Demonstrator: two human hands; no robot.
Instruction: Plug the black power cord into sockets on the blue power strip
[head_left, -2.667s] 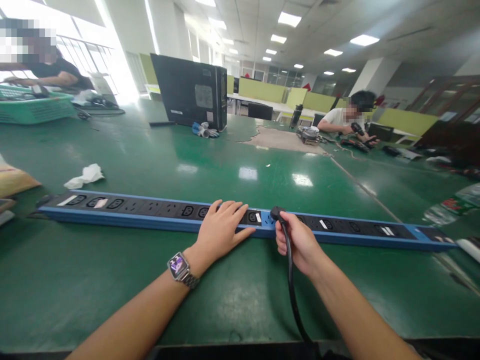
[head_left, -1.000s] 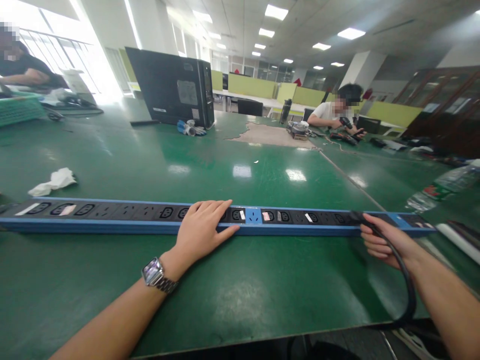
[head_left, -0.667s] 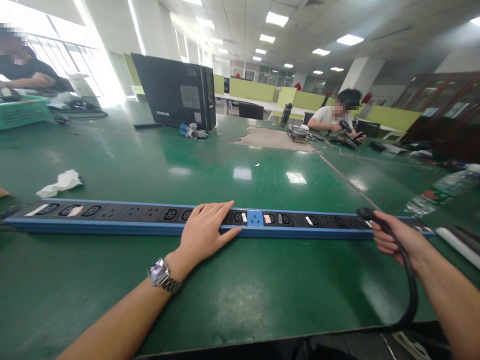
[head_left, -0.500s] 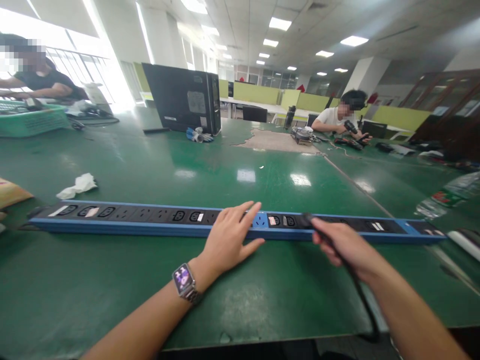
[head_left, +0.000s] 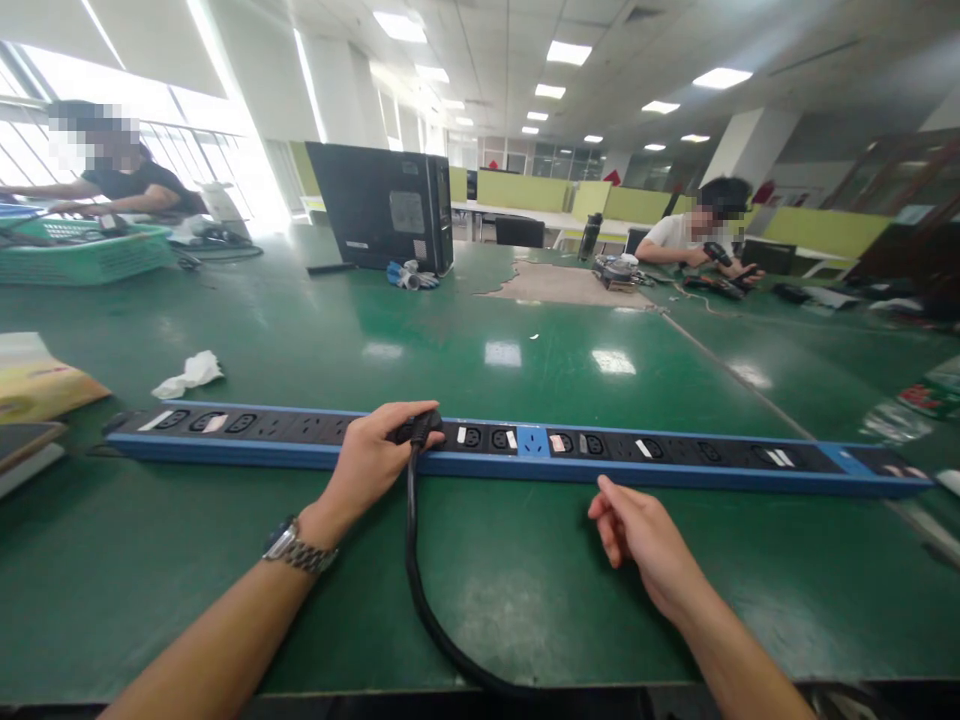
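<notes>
A long blue-and-black power strip [head_left: 480, 462] lies across the table in front of me, its sockets facing up. My left hand [head_left: 367, 445] grips a black plug [head_left: 424, 428] from the left, over the left-middle sockets. How deep the plug sits in a socket is hidden. From the plug a thick black cable [head_left: 414, 560] hangs down toward me and curves right past the table's near edge. Just in front of the strip, right of the middle, my right hand [head_left: 637, 535] holds nothing; its fingers are loosely curled, with the thumb apart.
On the green table [head_left: 322, 350] stand a black computer case [head_left: 367, 205] with gloves [head_left: 412, 275] beside it, and a green basket [head_left: 90, 255] at far left. Crumpled tissue [head_left: 189, 374] lies behind the strip; a plastic bottle [head_left: 934, 390] lies right. Two people work across the table.
The plug and cable have passed from my right hand to my left and now sit farther left on the strip. My right hand has let go and drawn back from the strip.
</notes>
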